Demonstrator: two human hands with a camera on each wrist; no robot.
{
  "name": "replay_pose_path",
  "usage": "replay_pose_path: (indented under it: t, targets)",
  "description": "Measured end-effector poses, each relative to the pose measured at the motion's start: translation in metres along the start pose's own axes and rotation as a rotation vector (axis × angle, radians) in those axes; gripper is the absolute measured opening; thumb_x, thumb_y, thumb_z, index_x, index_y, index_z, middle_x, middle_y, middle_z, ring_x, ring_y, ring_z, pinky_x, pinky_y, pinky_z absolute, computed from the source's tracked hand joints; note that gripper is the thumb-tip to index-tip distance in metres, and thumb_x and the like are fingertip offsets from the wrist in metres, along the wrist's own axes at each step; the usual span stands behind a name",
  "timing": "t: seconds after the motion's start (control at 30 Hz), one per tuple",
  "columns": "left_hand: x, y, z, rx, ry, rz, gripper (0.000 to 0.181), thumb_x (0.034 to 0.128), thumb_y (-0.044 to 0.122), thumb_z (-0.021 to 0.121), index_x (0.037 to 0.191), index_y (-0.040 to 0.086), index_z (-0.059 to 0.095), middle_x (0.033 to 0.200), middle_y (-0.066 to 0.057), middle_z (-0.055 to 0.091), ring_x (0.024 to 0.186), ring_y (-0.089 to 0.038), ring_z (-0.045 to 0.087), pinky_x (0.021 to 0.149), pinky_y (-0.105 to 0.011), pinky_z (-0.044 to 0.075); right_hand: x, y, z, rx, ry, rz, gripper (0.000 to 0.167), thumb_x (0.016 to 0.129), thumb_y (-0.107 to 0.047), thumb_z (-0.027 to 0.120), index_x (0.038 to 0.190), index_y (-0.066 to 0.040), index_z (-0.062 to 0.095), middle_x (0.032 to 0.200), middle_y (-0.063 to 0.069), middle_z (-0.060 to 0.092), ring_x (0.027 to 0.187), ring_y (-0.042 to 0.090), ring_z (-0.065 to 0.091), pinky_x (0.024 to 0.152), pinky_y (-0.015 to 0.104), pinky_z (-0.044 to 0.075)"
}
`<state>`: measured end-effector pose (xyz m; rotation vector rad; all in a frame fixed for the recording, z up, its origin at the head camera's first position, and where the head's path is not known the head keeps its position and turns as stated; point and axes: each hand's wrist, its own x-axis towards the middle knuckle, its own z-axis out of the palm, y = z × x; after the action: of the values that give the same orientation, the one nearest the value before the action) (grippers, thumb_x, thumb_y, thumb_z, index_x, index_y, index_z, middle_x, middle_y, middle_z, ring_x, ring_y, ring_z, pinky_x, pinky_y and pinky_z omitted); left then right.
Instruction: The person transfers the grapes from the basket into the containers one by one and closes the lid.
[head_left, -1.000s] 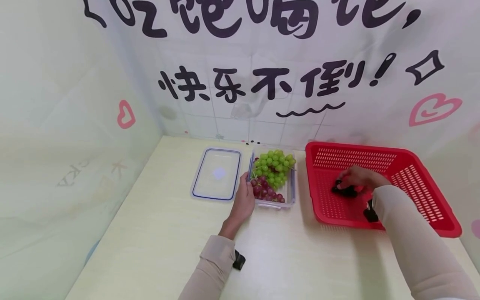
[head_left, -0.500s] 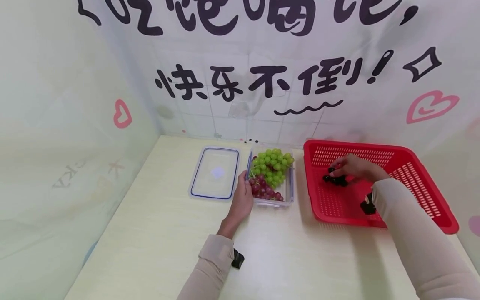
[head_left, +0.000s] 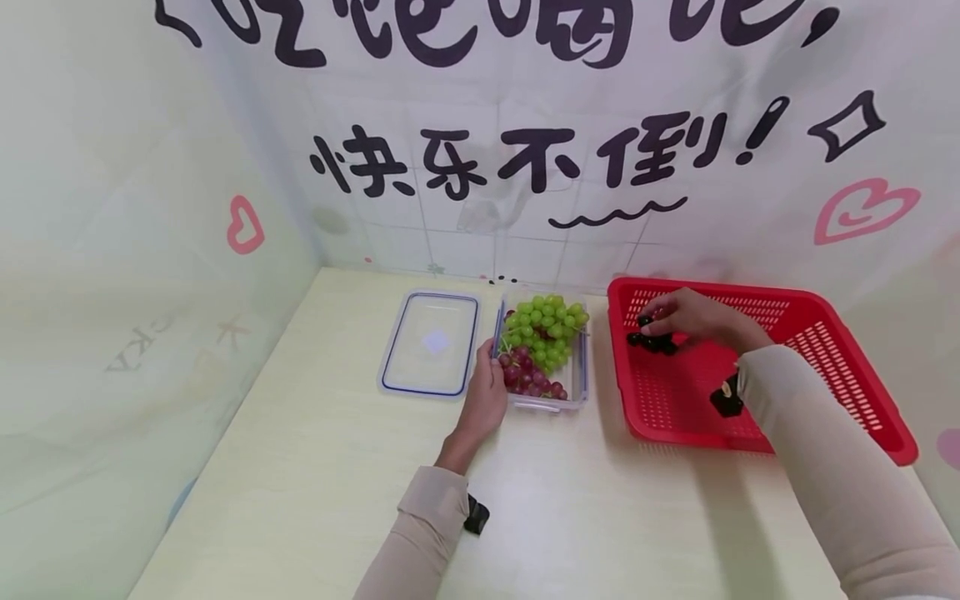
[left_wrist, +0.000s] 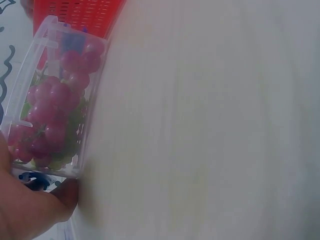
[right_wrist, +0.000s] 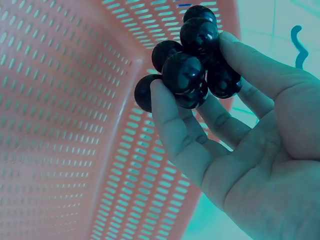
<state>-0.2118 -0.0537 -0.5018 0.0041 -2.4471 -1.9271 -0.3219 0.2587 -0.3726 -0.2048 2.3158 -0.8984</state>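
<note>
My right hand (head_left: 693,317) pinches a bunch of black grapes (right_wrist: 182,72) between thumb and fingers, over the left part of the red basket (head_left: 656,425). In the right wrist view the round, glossy grapes sit at the fingertips. My left hand (head_left: 483,400) holds the left side of a clear plastic food container (head_left: 580,367); the left wrist view shows the thumb by its lower corner. Green grapes (head_left: 547,321) fill the container's back part, and red grapes (left_wrist: 52,105) lie at its front left. The far fingers of my left hand are partly hidden.
A clear lid (head_left: 431,343) with a blue seal lies flat on the pale table (head_left: 300,467), left of the container. The basket's perforated walls rise around the right hand. Behind stands a wall sheet (head_left: 465,242) with black writing.
My right hand has moved left and towards the back inside the basket, carrying the black grapes. The left hand stays on the container.
</note>
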Motion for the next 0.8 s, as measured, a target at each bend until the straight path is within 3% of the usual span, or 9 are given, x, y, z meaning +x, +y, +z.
replay_pose_path:
  t: [0.37,0.8]
  targets:
    - [-0.001,-0.001,-0.001,-0.003,-0.002,0.004,0.046,0.1095,0.017,0.021,0.154,0.007,0.021,0.157,-0.018,0.032,0.148,-0.029,0.027,0.119,-0.049,0.028,-0.008,-0.019,-0.001,-0.021,0.017,-0.027,0.051,0.092,-0.022,0.071,0.137,-0.003,0.055,0.131,0.023,0.049,0.113,0.035,0.055,0.082,0.041,0.060]
    - [0.000,0.000,-0.001,0.015,0.007,-0.006,0.046,0.1094,0.016,0.020,0.154,0.005,0.022,0.147,-0.021,0.042,0.142,-0.031,0.036,0.115,-0.051,0.033,-0.010,-0.035,-0.008,-0.026,0.036,-0.111,0.040,0.097,-0.016,0.064,0.133,0.000,0.057,0.121,0.021,0.058,0.095,0.025,0.062,0.079,0.039,0.061]
